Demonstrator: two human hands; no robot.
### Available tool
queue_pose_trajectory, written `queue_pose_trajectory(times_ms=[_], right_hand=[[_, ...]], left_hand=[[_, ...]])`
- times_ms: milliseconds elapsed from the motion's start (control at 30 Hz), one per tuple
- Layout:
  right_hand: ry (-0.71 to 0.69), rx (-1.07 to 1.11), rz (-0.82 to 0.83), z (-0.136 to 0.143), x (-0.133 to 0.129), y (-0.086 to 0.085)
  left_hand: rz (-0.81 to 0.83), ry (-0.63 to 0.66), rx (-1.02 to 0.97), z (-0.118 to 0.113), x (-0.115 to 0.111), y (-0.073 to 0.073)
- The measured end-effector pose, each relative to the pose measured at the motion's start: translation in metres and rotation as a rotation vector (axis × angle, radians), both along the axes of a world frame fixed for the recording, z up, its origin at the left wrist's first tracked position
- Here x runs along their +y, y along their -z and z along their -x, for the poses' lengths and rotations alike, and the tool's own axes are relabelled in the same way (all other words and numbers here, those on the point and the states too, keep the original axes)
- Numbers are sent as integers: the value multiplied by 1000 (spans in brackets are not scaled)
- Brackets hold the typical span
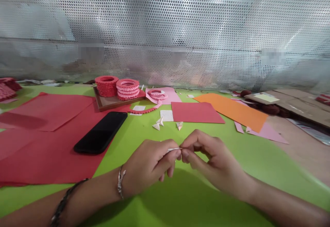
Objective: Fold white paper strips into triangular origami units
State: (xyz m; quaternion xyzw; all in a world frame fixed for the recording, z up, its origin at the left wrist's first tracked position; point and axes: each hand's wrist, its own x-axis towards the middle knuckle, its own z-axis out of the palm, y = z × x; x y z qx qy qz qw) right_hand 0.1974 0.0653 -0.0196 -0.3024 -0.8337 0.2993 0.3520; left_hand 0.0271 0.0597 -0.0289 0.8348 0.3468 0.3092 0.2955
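Observation:
A small white piece of paper (173, 149) is pinched between my two hands over the green table, seen nearly edge-on. My left hand (154, 158) grips it between thumb and bent fingers, with bracelets on that wrist and forearm. The thumb and forefinger of my right hand (211, 161) close on its other end, almost touching the left fingertips. Just beyond lie small folded white paper pieces (157, 124) and one more folded piece (179, 126). How the held paper is folded is mostly hidden by the fingers.
A black phone (101, 132) lies on red paper sheets (51, 158) at left. Stacked pink and red rings (128, 89) stand on a brown tray (103, 105). Red paper (197, 112), orange paper (234, 111) and cardboard (304, 105) lie beyond. A perforated metal panel (165, 24) rises behind.

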Motion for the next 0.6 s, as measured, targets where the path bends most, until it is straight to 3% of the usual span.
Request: queue_pose_trajectory(times_ms=[233,467,600], right_hand=[[150,-26,-108,-3,3,-2],[128,-75,-616,-4,5,6],[116,-79,-688,-4,7,8]], left_hand=[[67,-24,-43,-4,3,0],[105,-116,-31,-4,6,1],[-18,-158,-8,-5,7,1]])
